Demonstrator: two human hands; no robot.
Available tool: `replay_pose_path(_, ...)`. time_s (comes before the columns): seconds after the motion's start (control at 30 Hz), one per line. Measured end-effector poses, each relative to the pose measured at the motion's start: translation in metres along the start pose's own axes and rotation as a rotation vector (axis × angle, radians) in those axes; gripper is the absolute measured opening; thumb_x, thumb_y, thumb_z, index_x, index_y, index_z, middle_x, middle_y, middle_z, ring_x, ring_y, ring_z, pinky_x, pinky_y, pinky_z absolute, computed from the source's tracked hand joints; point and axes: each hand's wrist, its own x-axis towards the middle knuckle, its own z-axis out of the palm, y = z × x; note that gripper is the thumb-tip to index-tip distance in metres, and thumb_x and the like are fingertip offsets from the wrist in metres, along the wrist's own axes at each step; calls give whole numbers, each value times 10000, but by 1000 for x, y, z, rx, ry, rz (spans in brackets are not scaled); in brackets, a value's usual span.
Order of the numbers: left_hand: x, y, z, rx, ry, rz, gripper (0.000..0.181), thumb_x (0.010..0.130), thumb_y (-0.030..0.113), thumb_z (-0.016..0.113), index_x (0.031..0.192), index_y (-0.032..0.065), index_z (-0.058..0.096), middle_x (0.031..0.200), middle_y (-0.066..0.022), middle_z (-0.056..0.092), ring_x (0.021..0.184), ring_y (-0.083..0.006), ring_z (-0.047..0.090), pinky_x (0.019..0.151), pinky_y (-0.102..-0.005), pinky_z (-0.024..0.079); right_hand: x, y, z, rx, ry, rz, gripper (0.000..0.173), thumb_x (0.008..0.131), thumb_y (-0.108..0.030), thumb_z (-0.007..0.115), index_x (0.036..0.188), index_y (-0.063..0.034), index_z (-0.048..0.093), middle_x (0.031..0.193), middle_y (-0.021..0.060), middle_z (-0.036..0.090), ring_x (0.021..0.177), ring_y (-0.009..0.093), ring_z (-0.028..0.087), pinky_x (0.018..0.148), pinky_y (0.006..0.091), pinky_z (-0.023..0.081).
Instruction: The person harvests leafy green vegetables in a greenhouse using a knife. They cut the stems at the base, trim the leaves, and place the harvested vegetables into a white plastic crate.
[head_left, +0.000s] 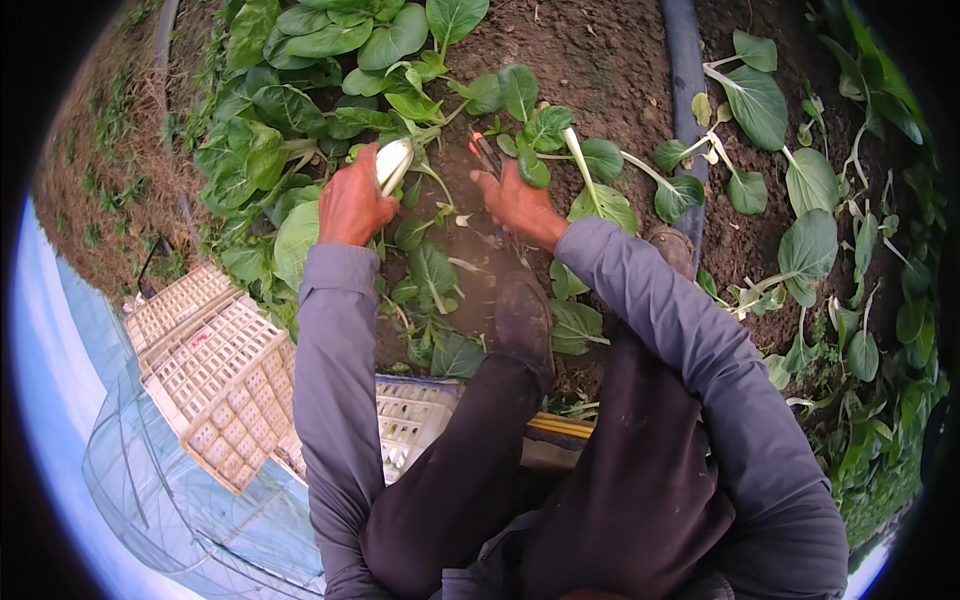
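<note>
My left hand (355, 198) grips a head of leafy greens, seemingly bok choy, by its pale white stalk base (393, 163). Its leaves reach away from me over the bed. A short distance to the right, my right hand (519, 198) is closed around a small orange-and-black hand tool (485, 153); its working end is too small to make out. Green leaves (544, 129) stand close against the right hand's fingers, and I cannot tell whether it holds them too. Cut leaves and stalks (433, 274) lie on the soil between my hands and my shoe (523, 315).
Growing greens (277, 112) fill the bed at left. A dark hose (684, 82) runs along the soil at right, with loose leaves (811, 180) strewn beyond it. Plastic crates (217, 360) stand behind at left; another white crate (412, 420) is beside my leg.
</note>
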Motion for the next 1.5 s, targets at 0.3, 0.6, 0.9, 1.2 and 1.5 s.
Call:
replay_pose_path(0.3,-12,-16,11,-221,-33,-62,726,676,103,869,1369,78,654,1188,-246,773,1118,-455,734,966,-500,575,34,-42,-17,387,-105,134,449,1080,-441,661,1162,-26,511,778,54,625,594,178,610,489,351,513)
replay_pose_path(0.6,-31,-28,-9,-300,-66,-87,630,672,66,843,1279,55,674,1142,-224,775,1070,-406,750,955,-451,571,-1,-33,-32,-224,-810,199,379,1038,-388,731,1004,-13,697,702,33,663,535,114,584,441,297,474)
replay_pose_path(0.9,-97,-3,-50,-450,-208,-70,931,712,-17,765,1601,144,539,1260,-197,770,1126,-323,759,1035,-388,557,-12,-47,-56,358,-105,117,455,1056,-454,712,1135,-18,611,713,38,650,527,116,617,436,303,510)
replay_pose_path(1.2,-124,64,-69,-535,-452,103,755,742,45,775,1480,114,632,1199,-170,784,1070,-304,787,977,-391,588,95,-73,-50,619,141,86,382,1047,-342,752,934,1,626,694,48,647,503,95,571,404,279,467)
replay_pose_path(1.5,-167,23,-59,-575,-638,59,774,699,115,800,1457,100,644,1155,-178,789,1033,-361,782,951,-431,599,34,-77,-52,-275,-1064,149,340,969,-369,828,884,-68,694,664,-9,644,467,73,515,402,259,374)
